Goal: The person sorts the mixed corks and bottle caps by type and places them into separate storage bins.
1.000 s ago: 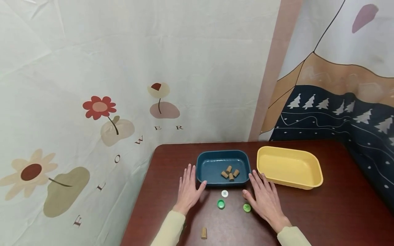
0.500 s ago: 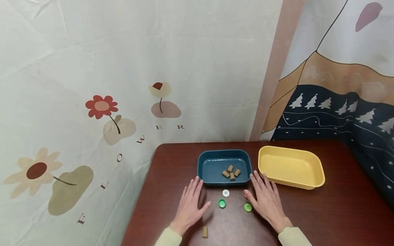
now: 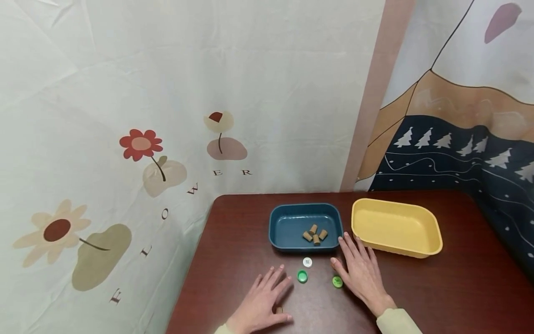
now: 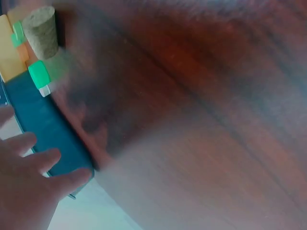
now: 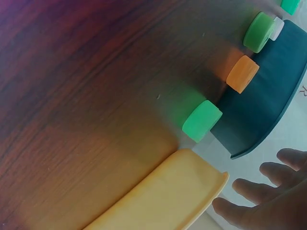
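My left hand (image 3: 260, 304), fingers spread, hovers over a cork (image 3: 279, 310) near the front of the table; the hand partly hides it in the head view. That cork (image 4: 41, 32) stands out fully in the left wrist view. My right hand (image 3: 363, 276) lies with straight fingers by the near right corner of the blue bin (image 3: 288, 246), holding nothing. Between the hands are a white bottle cap (image 3: 307, 262), a green cap (image 3: 302, 276) and a light green cap (image 3: 337, 281). An orange cap (image 5: 242, 74) shows in the right wrist view, as does another green cap (image 5: 202, 120).
Several corks (image 3: 316, 240) lie inside the blue bin. A yellow bin (image 3: 396, 250) stands to its right, just beyond my right fingertips. Behind the brown table (image 3: 233, 232) hangs a printed cloth (image 3: 292, 116).
My left hand has drawn back from the blue bin's left side toward the near cork, which it now partly covers. The right hand keeps its place; the view has shifted slightly.
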Demonstrator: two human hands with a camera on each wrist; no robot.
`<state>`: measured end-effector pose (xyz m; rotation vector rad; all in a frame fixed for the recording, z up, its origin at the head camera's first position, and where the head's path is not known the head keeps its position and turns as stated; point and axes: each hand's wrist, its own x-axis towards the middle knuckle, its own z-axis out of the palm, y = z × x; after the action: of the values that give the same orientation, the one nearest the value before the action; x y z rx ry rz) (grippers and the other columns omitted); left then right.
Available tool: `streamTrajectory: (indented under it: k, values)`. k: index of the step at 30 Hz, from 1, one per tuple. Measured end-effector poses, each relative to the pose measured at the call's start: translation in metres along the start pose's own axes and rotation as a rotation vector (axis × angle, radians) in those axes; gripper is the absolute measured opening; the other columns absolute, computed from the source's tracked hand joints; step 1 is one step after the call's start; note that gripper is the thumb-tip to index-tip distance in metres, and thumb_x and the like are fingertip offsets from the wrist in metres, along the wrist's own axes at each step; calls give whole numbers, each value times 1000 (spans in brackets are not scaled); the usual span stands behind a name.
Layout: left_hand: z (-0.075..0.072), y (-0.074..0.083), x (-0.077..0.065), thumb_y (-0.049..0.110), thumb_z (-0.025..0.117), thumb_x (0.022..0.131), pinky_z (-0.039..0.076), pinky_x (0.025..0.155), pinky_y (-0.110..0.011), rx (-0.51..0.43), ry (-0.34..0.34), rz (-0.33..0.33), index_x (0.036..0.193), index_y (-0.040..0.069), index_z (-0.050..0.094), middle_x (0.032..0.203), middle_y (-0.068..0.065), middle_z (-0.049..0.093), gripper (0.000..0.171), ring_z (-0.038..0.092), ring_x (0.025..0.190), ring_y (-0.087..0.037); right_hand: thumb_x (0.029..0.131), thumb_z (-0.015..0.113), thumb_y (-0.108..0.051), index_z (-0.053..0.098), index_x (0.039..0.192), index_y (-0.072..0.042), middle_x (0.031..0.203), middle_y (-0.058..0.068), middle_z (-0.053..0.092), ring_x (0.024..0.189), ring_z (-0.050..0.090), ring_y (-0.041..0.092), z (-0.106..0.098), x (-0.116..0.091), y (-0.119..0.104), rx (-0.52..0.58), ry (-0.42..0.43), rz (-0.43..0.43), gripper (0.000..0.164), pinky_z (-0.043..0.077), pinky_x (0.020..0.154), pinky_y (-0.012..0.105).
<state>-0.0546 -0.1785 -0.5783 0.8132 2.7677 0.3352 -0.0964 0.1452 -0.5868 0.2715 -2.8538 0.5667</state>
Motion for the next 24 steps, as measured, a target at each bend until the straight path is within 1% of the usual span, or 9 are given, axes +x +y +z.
streamTrajectory:
  k: [3,6,9,12,14,16,18,20,24]
  values:
    - [1,1,-2,81,57,86,34,109,-72,-11,-73,13,156,36,46,170,-4,26,84,29,153,-37,100,62,-51,51,152,-6,163,17,40,149,32,45,0,0,0,2,2,1,70,29,111,72]
    - [0,1,-4,76,62,87,37,108,-69,9,-143,19,154,40,48,168,0,32,77,34,151,-33,100,62,-50,51,152,-6,163,16,39,149,32,45,0,0,0,4,1,2,70,28,111,72]
    - [1,1,-6,67,68,90,41,108,-61,54,-170,46,150,41,52,160,4,42,67,42,144,-24,100,62,-50,51,153,-6,163,16,39,150,31,44,0,1,0,5,-2,3,69,28,111,72]
    - [0,0,-8,55,73,92,45,106,-52,97,-148,95,144,41,58,148,6,52,56,50,134,-17,101,61,-50,50,153,-6,164,16,38,150,31,44,0,1,0,3,-10,6,69,28,112,72]
    - [0,-1,-8,47,75,93,49,101,-46,102,-137,113,139,40,62,137,9,58,49,54,124,-12,101,61,-50,50,153,-6,164,16,38,151,30,44,0,1,0,3,-16,8,69,28,112,72]
    - [0,-1,-8,41,77,92,51,94,-41,97,-122,128,134,40,67,126,11,60,43,56,113,-9,101,61,-49,50,154,-6,164,16,37,151,29,43,0,1,0,4,-23,10,69,28,111,73]
    - [0,-2,-8,34,78,93,52,87,-36,78,-105,137,128,38,71,114,15,60,36,55,103,-5,101,61,-48,50,154,-6,164,16,37,151,29,43,0,1,-1,5,-25,13,68,28,111,73]
    - [1,-3,-8,29,79,93,51,81,-31,71,-64,159,121,35,75,105,17,59,29,54,95,-2,101,62,-48,50,154,-6,164,16,37,151,29,43,1,1,-1,7,-27,15,68,27,111,73]
    - [4,-6,-10,25,79,92,49,76,-24,88,56,224,108,30,79,97,19,58,17,54,90,1,100,63,-47,50,153,-6,164,16,38,151,29,43,2,0,-1,5,-22,15,68,28,112,72]
